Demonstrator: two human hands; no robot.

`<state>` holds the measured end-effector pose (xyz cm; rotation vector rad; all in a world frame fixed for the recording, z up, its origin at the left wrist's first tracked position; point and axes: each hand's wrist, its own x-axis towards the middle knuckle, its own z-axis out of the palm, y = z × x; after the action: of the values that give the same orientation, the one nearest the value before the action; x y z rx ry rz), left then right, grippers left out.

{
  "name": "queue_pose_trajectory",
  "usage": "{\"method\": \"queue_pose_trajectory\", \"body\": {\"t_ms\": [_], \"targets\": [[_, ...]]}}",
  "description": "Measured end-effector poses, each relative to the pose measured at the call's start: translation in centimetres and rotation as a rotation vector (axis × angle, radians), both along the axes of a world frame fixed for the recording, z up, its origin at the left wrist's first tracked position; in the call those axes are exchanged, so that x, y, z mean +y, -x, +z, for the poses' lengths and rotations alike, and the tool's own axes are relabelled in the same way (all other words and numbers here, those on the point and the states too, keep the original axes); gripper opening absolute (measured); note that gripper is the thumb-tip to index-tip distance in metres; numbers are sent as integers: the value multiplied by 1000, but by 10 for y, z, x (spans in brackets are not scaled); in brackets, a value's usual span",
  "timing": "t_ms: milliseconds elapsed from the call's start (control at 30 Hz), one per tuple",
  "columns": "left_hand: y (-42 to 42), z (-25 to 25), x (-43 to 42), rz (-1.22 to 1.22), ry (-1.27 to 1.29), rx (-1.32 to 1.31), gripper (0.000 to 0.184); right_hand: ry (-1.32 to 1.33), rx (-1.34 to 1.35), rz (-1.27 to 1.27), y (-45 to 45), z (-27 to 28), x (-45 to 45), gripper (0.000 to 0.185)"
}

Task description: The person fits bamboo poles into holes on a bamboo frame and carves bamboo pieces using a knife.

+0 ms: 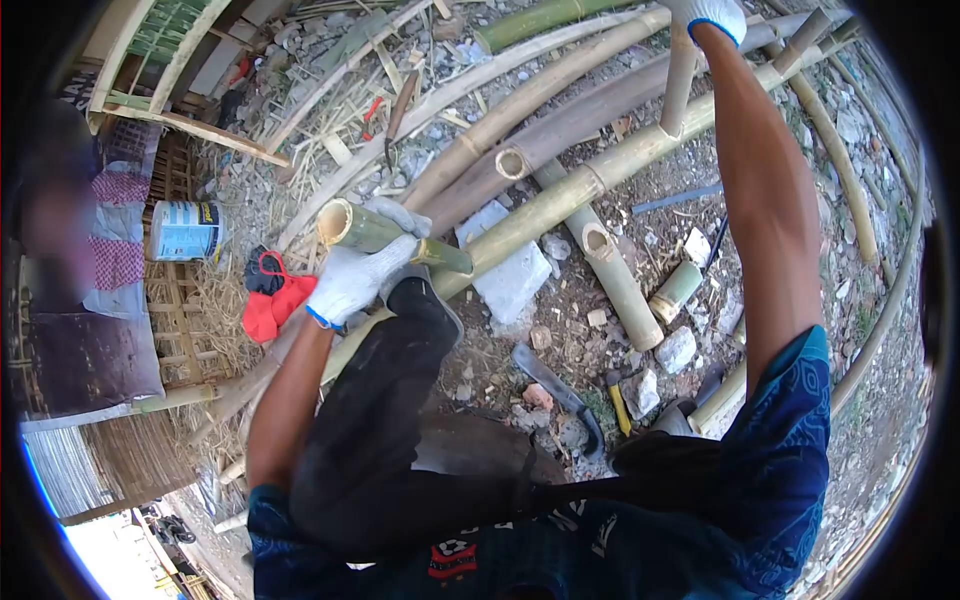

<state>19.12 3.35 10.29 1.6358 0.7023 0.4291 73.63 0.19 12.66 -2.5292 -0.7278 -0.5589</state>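
My left hand, in a white glove with a blue cuff, is closed around a short green bamboo piece. The piece's cut hollow end faces left, and it lies across a long bamboo pole by my knee. At the top edge of the view my right hand, gloved too, grips the upper end of a thin bamboo stick. The stick's lower end meets the long pole; whether it sits in a hole there is unclear. Part of the right hand is cut off by the frame.
A curved blade and a yellow-handled tool lie on the rubble before me. More bamboo poles lie beyond. A short bamboo offcut is at right. At left are a red cloth, a paint bucket and a blurred person.
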Motion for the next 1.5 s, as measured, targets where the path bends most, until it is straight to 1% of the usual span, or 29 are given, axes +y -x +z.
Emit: {"method": "queue_pose_trajectory", "body": {"t_ms": [33,167,233,333,400,433,500,533,600,633,667,700,733,767,800,833,867,900,967,1033,1100,1133,1167,1200,1233,1300,1367,1433,1500], "targets": [[-1,-2,6,19,-13,15,17,47,42,0,-4,3,4,58],[-6,-21,4,170,-70,14,15,63,113,21,8,12,-6,63],[-13,-21,3,190,-100,-10,14,33,36,30,-3,4,-11,60],[-11,-27,3,182,-95,-50,14,156,-97,100,-44,-21,-13,88],[-10,-27,6,179,-107,-59,15,-7,161,272,-69,-40,-21,85],[-11,-28,9,178,-114,-52,15,-89,290,361,-65,-33,-21,83],[-10,-25,10,181,-116,-36,15,-150,518,434,-35,-27,-47,76],[-10,-25,9,183,-108,-24,15,-246,567,486,-23,-31,-57,74],[-10,-25,9,181,-119,-9,15,-187,556,432,9,-30,-91,79],[-10,-23,7,177,-132,-2,16,-232,504,470,7,-60,-112,78],[-12,-21,8,173,-147,-2,17,-126,489,463,40,-60,-145,73],[-14,-19,9,163,-147,2,18,12,521,444,67,-73,-183,66],[-13,-18,9,160,-145,7,18,154,629,371,86,-98,-224,65],[-12,-18,8,158,-144,16,18,261,611,329,106,-130,-273,68],[-11,-20,9,153,-126,-10,19,351,474,327,109,-192,-341,76],[-9,-23,10,153,-103,-29,19,510,590,71,133,-210,-386,86],[-8,-24,11,154,-85,-49,19,542,577,-148,149,-247,-440,100],[-6,-26,11,159,-64,-69,19,569,693,-378,164,-267,-477,110],[-5,-26,10,164,-83,-42,17,242,800,-366,202,-318,-535,110],[-6,-19,4,152,-81,-27,17,13,770,-491,215,-338,-543,106],[-3,-22,2,154,-64,-26,17,-179,887,-546,209,-328,-545,99],[0,-26,1,139,-50,-39,17,-250,1023,-543,200,-309,-553,95],[-3,-24,5,128,-52,-63,16,-336,1154,-522,186,-297,-550,91],[-3,-23,5,146,-40,-61,16,-485,1176,-389,181,-289,-549,78],[0,-24,1,135,-63,-55,16,-536,1044,-357,188,-274,-543,78],[-3,-23,3,95,-121,-50,16,-650,769,-299,204,-216,-494,80],[-3,-19,-13,82,-194,-15,13,-600,557,-118,195,-152,-462,94],[1,-18,-31,51,-255,23,11,-542,561,62,183,-79,-430,92],[3,-16,-49,-65,-293,-16,11,-457,557,298,179,-7,-393,100]]}}
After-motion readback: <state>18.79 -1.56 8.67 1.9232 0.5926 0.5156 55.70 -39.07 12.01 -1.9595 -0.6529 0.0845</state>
